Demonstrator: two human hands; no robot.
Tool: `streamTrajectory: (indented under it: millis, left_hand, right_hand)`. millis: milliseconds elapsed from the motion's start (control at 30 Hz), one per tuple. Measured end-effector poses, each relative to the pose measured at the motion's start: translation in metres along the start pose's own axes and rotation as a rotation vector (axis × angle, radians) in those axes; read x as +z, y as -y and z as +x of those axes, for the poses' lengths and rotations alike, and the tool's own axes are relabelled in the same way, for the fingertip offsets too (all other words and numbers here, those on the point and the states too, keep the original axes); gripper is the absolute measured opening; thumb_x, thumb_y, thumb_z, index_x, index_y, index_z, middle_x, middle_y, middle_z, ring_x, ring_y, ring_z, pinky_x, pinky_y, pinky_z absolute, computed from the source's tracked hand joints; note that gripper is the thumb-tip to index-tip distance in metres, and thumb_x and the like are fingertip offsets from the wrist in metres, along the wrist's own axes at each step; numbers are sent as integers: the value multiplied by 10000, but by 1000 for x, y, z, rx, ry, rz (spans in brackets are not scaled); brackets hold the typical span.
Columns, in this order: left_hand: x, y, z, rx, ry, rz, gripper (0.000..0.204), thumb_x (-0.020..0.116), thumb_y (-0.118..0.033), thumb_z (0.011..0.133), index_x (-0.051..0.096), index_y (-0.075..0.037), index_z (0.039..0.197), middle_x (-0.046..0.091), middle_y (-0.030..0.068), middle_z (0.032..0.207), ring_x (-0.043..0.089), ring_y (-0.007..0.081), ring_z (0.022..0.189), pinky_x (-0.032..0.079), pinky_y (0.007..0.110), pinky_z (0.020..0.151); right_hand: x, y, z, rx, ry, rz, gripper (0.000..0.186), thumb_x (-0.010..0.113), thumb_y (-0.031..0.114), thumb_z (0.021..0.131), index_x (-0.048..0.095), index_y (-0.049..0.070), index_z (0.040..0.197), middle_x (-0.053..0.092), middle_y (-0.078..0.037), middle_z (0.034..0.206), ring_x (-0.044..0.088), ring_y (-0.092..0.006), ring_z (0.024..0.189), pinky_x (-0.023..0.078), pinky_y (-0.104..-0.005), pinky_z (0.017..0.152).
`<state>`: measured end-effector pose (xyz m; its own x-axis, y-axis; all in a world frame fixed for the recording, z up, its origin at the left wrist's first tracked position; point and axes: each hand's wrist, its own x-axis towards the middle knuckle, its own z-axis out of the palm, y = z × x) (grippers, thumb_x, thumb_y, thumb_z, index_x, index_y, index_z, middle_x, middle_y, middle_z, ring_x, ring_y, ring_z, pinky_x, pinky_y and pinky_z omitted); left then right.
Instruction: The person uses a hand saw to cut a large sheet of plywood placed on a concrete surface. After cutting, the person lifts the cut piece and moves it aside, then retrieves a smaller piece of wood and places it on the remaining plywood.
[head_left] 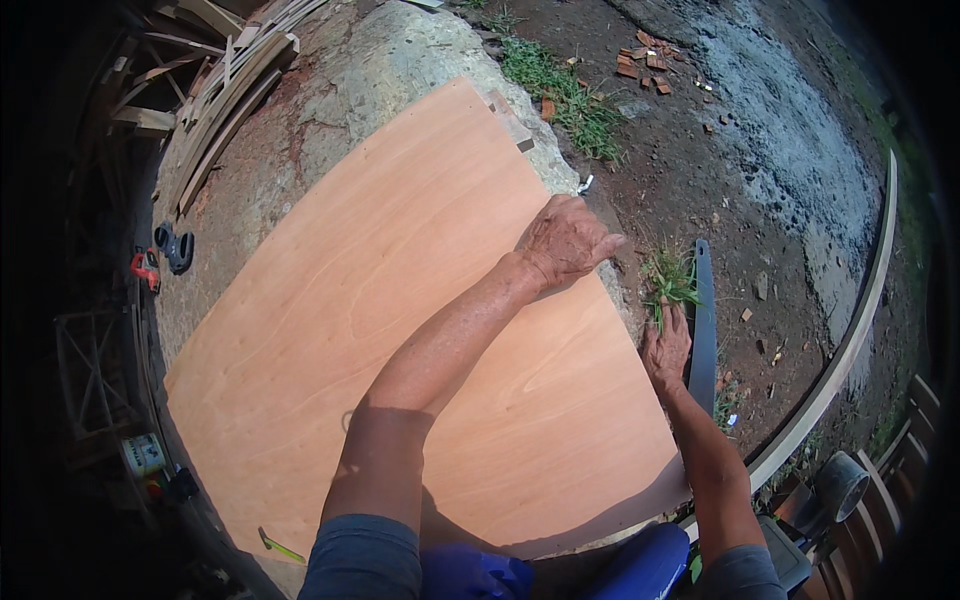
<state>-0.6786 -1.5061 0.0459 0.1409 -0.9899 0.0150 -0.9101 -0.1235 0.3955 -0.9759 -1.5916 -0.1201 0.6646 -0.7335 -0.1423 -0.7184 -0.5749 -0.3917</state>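
Left sleeve [365, 560], grey-blue, is closest to the lens at the bottom; right sleeve [742, 575] same colour. Biggest item: thin reddish-tan wood sheet [330, 280], mid-view, lying on a rough pale slab [400, 50], with the left forearm across it. Long pale timber strip [840, 380] runs down the right side, well apart from the sheet. Stack of narrow boards [225, 120] sits upper left. Saw blade [703, 330] lies on the dirt, near the sheet's right edge.

Left hand [568, 240] is at that edge: fingers curled in, thumb sticking out right; can't tell if they grip anything. Right hand [668, 348] is lower down, between sheet and blade: fingers near straight, close together, nothing seen in them, tips at a grass tuft [674, 278]. Grey bucket [842, 487] tipped at lower right. Smallest: tool with yellow-green handle [286, 550], sheet's lower-left corner.
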Motion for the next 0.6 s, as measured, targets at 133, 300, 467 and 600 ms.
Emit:
streamTrajectory:
  millis: [133,300,467,600]
  left_hand:
    - [-7,38,-39,-150,-76,112,427,461,-414,1034,628,-138,1314,450,98,1514,271,299,1486,133,539,1216]
    - [-26,113,-36,-640,-234,370,764,459,-512,1010,162,-148,1612,49,129,1686,18,394,1542,35,544,1239]
    - [-55,175,-29,-806,-130,228,876,356,-685,975,88,-159,1622,20,129,1690,-44,413,1539,-22,583,1217]
    - [-38,199,-40,-781,-177,300,870,307,-723,967,92,-195,1625,28,112,1693,-47,407,1540,-17,599,1211]
  right_hand:
    - [-12,15,-2,11,6,1,592,537,303,975,369,151,1522,419,-170,1491,360,-346,1413,284,-471,1162]
    - [-24,12,0,1,84,7,592,511,320,996,339,152,1537,370,-200,1528,334,-362,1433,272,-459,1183]
    - [-44,-17,10,-100,265,78,580,490,348,1023,342,136,1542,395,-212,1514,394,-377,1394,317,-439,1167]
    - [-122,-19,-10,-139,243,397,478,518,340,1022,488,135,1453,575,-196,1342,553,-368,1234,442,-445,1057]
